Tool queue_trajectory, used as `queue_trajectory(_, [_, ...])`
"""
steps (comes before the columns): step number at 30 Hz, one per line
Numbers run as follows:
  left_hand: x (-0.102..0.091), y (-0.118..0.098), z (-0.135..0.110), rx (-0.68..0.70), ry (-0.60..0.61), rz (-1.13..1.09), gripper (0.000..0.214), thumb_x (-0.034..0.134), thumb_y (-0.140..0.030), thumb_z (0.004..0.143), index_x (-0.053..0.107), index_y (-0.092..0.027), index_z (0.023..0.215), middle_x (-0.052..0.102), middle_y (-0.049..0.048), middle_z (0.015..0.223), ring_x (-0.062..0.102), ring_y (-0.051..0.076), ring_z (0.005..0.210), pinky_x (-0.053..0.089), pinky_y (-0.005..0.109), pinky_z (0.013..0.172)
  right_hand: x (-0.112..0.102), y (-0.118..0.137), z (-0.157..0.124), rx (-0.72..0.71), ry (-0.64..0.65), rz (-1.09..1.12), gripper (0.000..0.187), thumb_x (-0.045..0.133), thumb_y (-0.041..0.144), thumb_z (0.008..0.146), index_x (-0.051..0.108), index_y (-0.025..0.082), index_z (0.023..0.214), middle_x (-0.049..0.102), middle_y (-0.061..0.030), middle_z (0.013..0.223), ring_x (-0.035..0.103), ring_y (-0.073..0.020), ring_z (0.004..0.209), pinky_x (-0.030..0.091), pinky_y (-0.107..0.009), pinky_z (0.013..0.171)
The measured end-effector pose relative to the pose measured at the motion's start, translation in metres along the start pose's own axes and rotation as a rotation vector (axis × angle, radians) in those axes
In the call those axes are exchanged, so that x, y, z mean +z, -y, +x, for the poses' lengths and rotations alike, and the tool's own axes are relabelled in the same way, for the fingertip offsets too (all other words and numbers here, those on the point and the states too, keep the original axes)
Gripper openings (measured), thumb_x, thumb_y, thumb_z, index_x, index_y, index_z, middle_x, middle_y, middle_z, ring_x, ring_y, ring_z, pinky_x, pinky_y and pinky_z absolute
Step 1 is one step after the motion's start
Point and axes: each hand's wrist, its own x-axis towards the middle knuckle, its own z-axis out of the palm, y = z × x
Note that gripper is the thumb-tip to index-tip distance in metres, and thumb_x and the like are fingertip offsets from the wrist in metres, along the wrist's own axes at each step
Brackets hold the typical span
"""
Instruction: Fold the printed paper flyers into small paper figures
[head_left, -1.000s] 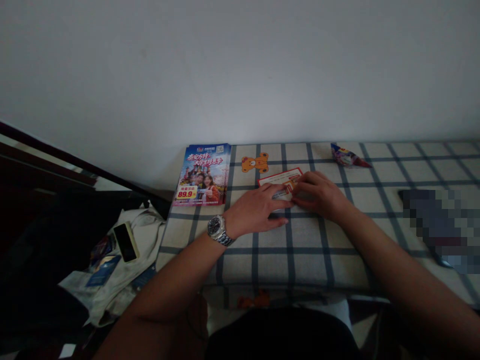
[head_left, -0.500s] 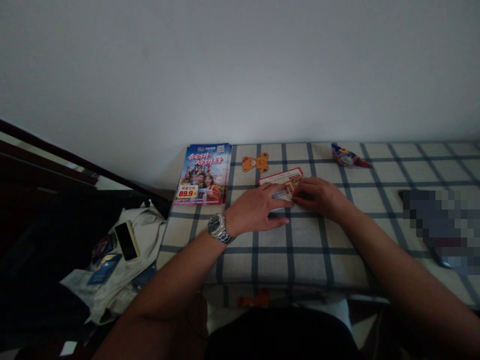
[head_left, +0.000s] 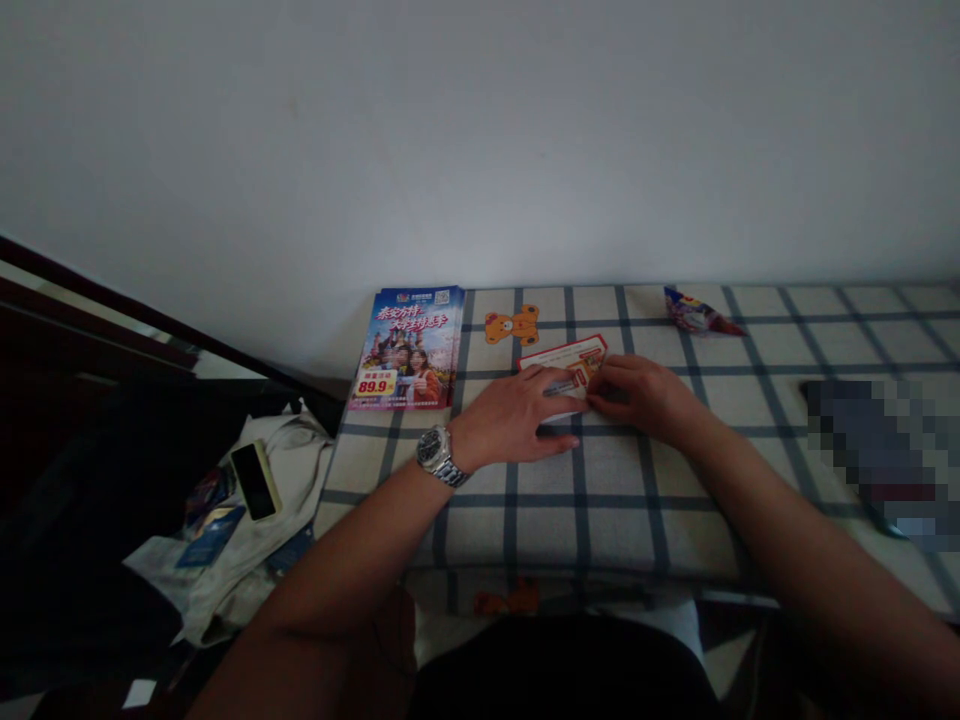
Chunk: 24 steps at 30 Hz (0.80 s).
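Hands have hardly moved across the last second: my left hand (head_left: 517, 415) lies flat, fingers spread and palm down, pinning the near part of the red-bordered leaflet (head_left: 564, 357) to the checked cloth of the table (head_left: 615, 520), just as it did a moment ago. My right hand (head_left: 641, 395) has drawn its fingertips a touch closer in toward the leaflet's right edge, where they bunch together and pinch or press the paper; whether a fold of it is truly caught between thumb and finger I cannot tell, as the knuckles hide the contact. So the left grip is apart and pressing flat, the right closed down at the paper's edge.

The leaflet itself has not shifted. It sits at the middle of the table, its far red-edged strip showing beyond my fingers, just below the orange bear (head_left: 511, 325) printed on the cloth. That stillness reads to me as a crease being worked rather than a sheet being moved: the small inward creep of the right fingers is the only change.

Around it, a stack of bright flyers (head_left: 405, 348) marked 89.9 lies at the table's far left corner, well apart from my hands, and a folded paper shape (head_left: 697, 312) rests near the wall to the right. My wristwatch (head_left: 436, 455) is on the left wrist. Off the table to the left, a phone (head_left: 255, 480) lies on a pale bag.
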Motion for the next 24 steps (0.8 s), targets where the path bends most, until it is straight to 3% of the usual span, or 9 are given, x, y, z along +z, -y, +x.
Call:
queue_trajectory(6, [-0.0015,-0.0042,0.0002,-0.031,0.008,0.014,0.043,0.066,-0.052,0.099,0.068,-0.031,0.136,0.051,0.0099,0.154,0.054,0.031,0.138,0.055,0.050,0.110,0.0001,0.0014,0.0001,0.002,0.001,-0.012,0.005,0.066,0.023,0.095,0.067,0.022,0.089,0.070,-0.0064,0.092,0.066,-0.0229,0.083,0.047,-0.034,0.073])
queue_trajectory(18, [-0.0023,-0.0043,0.0002,-0.013,0.004,0.000,0.043,0.068,-0.050,0.099,0.069,-0.031,0.137,0.051,0.0100,0.155,0.052,0.031,0.141,0.053,0.050,0.114,0.0016,0.0035,0.0017,-0.001,-0.050,-0.062,0.007,0.065,0.021,0.095,0.064,0.022,0.089,0.068,-0.0063,0.091,0.064,-0.0224,0.082,0.047,-0.033,0.072])
queue_trajectory(24, [-0.0037,-0.0035,-0.0002,-0.013,0.020,-0.014,0.043,0.067,-0.049,0.099,0.068,-0.031,0.138,0.051,0.0097,0.155,0.052,0.031,0.141,0.055,0.050,0.111,-0.0005,-0.0045,0.0038,0.088,-0.124,-0.130,0.010,0.062,0.028,0.100,0.068,0.022,0.094,0.067,-0.0072,0.090,0.064,-0.0242,0.083,0.047,-0.035,0.073])
